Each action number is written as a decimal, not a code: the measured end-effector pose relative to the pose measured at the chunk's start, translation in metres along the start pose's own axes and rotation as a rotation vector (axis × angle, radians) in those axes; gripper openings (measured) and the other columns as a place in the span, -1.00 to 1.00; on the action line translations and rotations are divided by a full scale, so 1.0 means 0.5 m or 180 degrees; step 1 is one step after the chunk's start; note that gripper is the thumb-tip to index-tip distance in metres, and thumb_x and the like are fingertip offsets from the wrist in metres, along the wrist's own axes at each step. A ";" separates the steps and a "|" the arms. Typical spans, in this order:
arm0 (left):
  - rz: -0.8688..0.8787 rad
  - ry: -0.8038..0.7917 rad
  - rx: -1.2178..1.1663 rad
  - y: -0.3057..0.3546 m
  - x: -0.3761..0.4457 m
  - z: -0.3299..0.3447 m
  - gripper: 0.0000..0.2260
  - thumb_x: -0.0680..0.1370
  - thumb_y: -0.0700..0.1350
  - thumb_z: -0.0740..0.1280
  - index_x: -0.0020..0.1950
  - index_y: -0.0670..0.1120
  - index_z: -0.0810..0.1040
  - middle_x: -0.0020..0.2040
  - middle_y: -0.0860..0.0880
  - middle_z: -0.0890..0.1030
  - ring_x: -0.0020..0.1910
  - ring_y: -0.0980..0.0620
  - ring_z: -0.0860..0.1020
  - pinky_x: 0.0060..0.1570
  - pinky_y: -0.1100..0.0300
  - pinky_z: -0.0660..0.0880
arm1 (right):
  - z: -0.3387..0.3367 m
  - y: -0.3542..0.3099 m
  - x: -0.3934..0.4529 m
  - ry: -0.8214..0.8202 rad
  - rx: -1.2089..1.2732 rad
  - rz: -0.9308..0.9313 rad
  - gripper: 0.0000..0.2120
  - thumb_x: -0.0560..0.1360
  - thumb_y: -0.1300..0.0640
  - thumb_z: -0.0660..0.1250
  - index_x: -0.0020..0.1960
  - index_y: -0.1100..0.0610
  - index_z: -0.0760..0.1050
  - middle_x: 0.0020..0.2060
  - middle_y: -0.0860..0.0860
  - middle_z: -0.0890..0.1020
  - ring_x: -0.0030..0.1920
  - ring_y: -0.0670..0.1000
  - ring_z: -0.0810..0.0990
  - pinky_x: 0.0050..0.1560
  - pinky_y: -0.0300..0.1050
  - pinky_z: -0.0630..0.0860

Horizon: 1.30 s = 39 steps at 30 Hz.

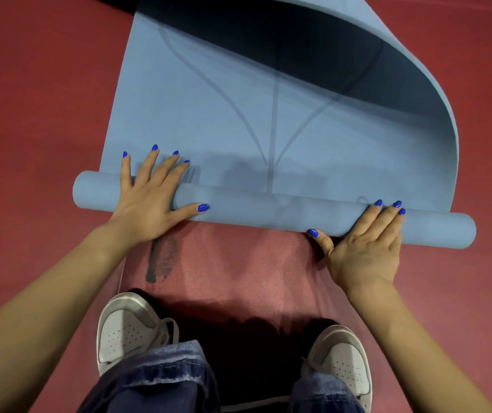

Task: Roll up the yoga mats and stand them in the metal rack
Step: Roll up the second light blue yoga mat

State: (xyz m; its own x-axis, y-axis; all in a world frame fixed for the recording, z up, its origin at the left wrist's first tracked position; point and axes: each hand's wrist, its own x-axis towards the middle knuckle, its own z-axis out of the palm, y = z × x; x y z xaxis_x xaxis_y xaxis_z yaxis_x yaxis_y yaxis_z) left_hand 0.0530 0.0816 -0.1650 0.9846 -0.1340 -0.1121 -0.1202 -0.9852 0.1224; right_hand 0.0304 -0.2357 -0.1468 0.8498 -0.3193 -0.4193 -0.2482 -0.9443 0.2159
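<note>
A light blue yoga mat point(209, 114) lies on the floor ahead of me, its near end wound into a roll point(268, 208) that runs from left to right. Its right edge curls up and shows a dark underside. My left hand point(149, 201) lies flat over the roll's left part, fingers spread and straight, thumb along the roll. On the roll's right part my right hand point(364, 248) presses with straight fingers on top and the thumb at the near side. A pink mat point(233, 263) lies under the blue one and under my feet.
Red floor point(30, 114) stretches to both sides of the mats. My white sneakers point(125, 326) and jeans stand on the pink mat just behind the roll. A dark smudge point(161, 257) marks the pink mat near my left wrist. No rack is in view.
</note>
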 end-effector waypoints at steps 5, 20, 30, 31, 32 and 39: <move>0.0020 -0.0081 0.0202 -0.004 0.038 -0.009 0.02 0.31 0.57 -0.28 0.49 -0.08 0.28 0.50 -0.04 0.28 0.54 -0.05 0.02 0.37 -0.25 -0.32 | -0.034 -0.006 0.024 -0.0165 -0.0163 -0.0059 0.10 0.33 -0.50 -0.23 0.49 0.35 -0.34 0.47 0.37 -0.23 0.51 0.28 -0.24 0.49 0.11 -0.15; -0.0534 0.0885 -0.0255 0.094 0.085 0.003 -0.53 0.61 0.07 -0.01 0.33 -0.17 0.45 0.38 -0.17 0.41 0.46 -0.14 0.25 0.39 -0.33 -0.15 | -0.135 0.001 0.174 -0.0728 0.0592 -0.0701 0.07 0.14 -0.60 -0.17 0.56 -0.13 -0.13 0.55 -0.02 -0.19 0.52 0.05 -0.30 0.44 0.26 -0.33; -0.0020 0.0526 -0.0298 0.118 0.034 0.048 -0.43 0.61 0.05 0.11 0.53 -0.20 0.09 0.54 -0.22 0.07 0.53 -0.16 0.00 0.47 -0.08 -0.04 | -0.142 -0.021 0.226 -0.0531 0.0320 -0.0592 -0.08 0.36 -0.55 -0.18 0.56 -0.05 -0.14 0.55 0.04 -0.19 0.51 0.05 -0.36 0.38 0.31 -0.39; 0.0001 0.0475 -0.0248 0.117 0.045 0.043 -0.39 0.59 0.04 0.20 0.54 -0.19 0.09 0.54 -0.23 0.07 0.53 -0.18 0.02 0.47 -0.08 -0.04 | -0.145 -0.024 0.230 -0.0417 0.0266 -0.0584 -0.14 0.41 -0.50 -0.20 0.56 -0.04 -0.18 0.54 0.05 -0.22 0.50 0.06 -0.37 0.38 0.32 -0.39; 0.0006 0.0399 -0.0177 0.116 0.052 0.041 -0.33 0.55 0.04 0.30 0.54 -0.18 0.08 0.54 -0.23 0.07 0.53 -0.19 0.02 0.48 -0.08 -0.03 | -0.145 -0.027 0.232 -0.0274 0.0248 -0.0602 -0.19 0.46 -0.45 -0.22 0.57 -0.02 -0.20 0.54 0.07 -0.23 0.50 0.06 -0.37 0.39 0.33 -0.38; -0.0082 0.0095 0.0285 0.117 0.114 0.006 -0.13 0.51 0.19 0.31 0.56 -0.14 -0.16 0.56 -0.22 -0.08 0.54 -0.17 -0.10 0.47 -0.02 -0.22 | -0.032 -0.036 0.099 0.1397 0.0878 -0.1360 -0.32 0.54 -0.22 -0.04 0.54 0.12 0.09 0.51 0.23 0.11 0.52 0.22 0.05 0.42 0.32 -0.15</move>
State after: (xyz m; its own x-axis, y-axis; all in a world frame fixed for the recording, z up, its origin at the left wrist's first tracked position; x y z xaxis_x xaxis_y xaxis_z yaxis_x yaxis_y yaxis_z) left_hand 0.1020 0.0161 -0.1672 0.9907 -0.1067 -0.0843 -0.1044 -0.9941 0.0309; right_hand 0.0843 -0.2332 -0.1576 0.9955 0.0940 -0.0080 0.0918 -0.9848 -0.1472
